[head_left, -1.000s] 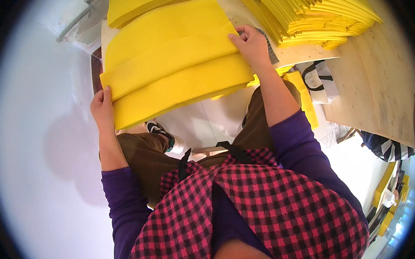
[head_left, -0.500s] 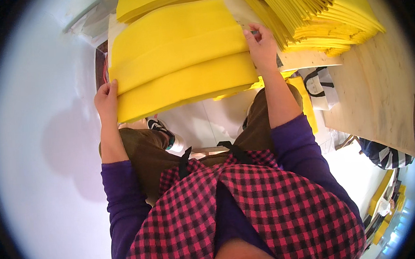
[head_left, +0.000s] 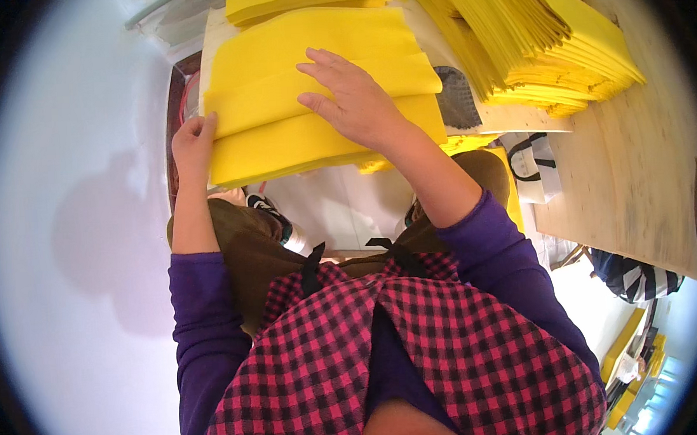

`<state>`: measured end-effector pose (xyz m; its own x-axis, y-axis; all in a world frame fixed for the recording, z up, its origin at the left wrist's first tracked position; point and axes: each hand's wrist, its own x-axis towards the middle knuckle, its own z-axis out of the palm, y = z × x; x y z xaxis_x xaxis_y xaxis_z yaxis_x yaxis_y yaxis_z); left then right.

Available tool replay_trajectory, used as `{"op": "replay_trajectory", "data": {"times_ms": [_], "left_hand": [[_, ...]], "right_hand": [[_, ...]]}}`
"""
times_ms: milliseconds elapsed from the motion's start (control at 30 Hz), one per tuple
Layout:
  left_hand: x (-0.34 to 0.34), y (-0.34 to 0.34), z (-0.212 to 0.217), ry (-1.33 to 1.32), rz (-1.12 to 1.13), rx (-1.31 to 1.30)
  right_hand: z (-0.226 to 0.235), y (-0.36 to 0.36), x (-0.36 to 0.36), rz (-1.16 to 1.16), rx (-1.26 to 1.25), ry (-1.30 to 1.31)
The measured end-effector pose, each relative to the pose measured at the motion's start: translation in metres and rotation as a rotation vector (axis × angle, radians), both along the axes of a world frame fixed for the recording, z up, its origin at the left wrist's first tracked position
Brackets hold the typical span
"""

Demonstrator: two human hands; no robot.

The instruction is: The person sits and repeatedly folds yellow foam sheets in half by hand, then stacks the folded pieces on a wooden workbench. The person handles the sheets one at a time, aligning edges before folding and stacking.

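We stretch our bare left hand almost straight ahead, its narrow grip pinching the left edge of a yellow, folded, felt-like sheet, which lies at the near edge of the pale wooden surface; our bare right hand reaches inward over the sheet's middle, forearm slanting leftward, its grip wide with thumb and fingers spread; we cannot tell whether it touches the fabric; a thick pile of folded yellow sheets sits to the right.
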<state>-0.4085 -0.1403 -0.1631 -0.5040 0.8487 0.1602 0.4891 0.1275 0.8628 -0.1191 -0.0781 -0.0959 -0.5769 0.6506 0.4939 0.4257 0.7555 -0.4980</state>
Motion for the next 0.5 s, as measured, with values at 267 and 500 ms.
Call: {"op": "replay_trajectory", "data": {"times_ms": [267, 500], "left_hand": [[-0.004, -0.001, -0.006, 0.012, -0.054, 0.013], [-0.001, 0.005, -0.005, 0.127, -0.040, 0.004]], "right_hand": [[-0.016, 0.012, -0.015, -0.115, -0.019, -0.298], [-0.028, 0.013, -0.011, -0.249, -0.142, -0.541]]}}
